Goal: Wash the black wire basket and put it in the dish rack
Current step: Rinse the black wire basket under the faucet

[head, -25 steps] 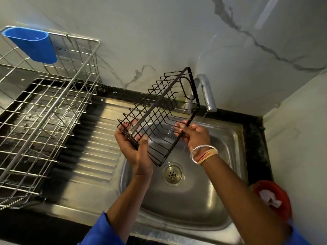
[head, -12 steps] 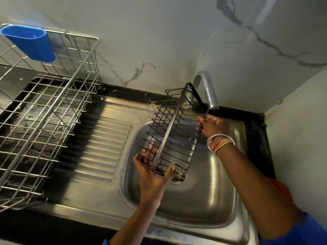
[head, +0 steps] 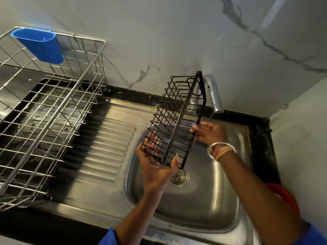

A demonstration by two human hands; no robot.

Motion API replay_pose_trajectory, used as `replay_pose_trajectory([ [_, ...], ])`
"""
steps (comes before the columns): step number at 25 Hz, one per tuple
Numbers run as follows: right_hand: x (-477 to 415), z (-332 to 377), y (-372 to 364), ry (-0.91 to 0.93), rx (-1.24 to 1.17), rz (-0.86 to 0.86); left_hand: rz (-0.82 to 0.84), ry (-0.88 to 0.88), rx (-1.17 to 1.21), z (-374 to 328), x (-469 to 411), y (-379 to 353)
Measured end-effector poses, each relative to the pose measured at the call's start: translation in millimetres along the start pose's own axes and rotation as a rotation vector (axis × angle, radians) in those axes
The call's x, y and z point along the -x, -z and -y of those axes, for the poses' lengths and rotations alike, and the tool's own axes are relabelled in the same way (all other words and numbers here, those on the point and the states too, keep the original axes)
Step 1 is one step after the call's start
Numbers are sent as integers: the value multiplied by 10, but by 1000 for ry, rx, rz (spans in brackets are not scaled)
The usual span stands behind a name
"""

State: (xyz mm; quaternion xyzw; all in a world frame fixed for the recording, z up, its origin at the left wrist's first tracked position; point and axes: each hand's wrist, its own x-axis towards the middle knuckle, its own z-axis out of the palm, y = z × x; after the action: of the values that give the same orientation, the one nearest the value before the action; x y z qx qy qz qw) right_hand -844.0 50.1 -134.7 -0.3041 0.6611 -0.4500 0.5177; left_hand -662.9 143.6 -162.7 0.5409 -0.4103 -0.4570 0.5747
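The black wire basket (head: pixel 174 117) is held tilted on its side above the steel sink bowl (head: pixel 203 197), its far end next to the tap (head: pixel 213 96). My left hand (head: pixel 155 167) grips its near end from below, fingers behind the wires and thumb on the front edge. At the basket's right edge my right hand (head: pixel 209 132) pinches the rim with its fingertips. A thin stream of water falls from the tap spout just right of the basket. The steel wire dish rack (head: pixel 44 112) stands on the counter at the left.
A blue cutlery holder (head: pixel 39 44) hangs on the rack's back rim. The ribbed drainboard (head: pixel 104 145) lies between rack and bowl. The drain (head: pixel 177 176) sits under the basket. A red object (head: pixel 283 197) is at the right edge. The marble wall rises behind.
The basket has been turned and lifted slightly, its far end now higher beside the tap. My right hand shifted lower along the basket's right rim; my left hand still holds the near end.
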Motion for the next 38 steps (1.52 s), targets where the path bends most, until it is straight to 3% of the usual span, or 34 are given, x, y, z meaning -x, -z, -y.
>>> replay_pose_trajectory([
  [3, -210, 181, 30, 24, -201, -103, 6, -28, 14, 18, 19, -54],
  [5, -194, 113, 14, 36, -151, -110, -21, -32, 39, 14, 19, -111],
  [12, 465, -444, -9, -119, -105, 70, -72, -40, 9, -62, 16, -232],
  [16, 92, -56, 178, -56, -174, -75, -63, -1, -34, -12, 122, -291],
  [19, -199, 222, 247, -109, -314, -70, -93, 26, -24, -33, 170, -357],
  [25, 105, -309, 77, -105, -157, 16, -135, -83, -7, -137, 144, -536],
  [29, 385, -662, 147, -153, -30, 74, -140, -21, 36, -49, 184, -493],
  [36, -62, 37, 161, -12, -146, -25, -213, -30, -2, -123, 227, -588],
  [38, 30, -55, 89, 34, -54, -6, -233, -1, 40, -138, 159, -600],
])
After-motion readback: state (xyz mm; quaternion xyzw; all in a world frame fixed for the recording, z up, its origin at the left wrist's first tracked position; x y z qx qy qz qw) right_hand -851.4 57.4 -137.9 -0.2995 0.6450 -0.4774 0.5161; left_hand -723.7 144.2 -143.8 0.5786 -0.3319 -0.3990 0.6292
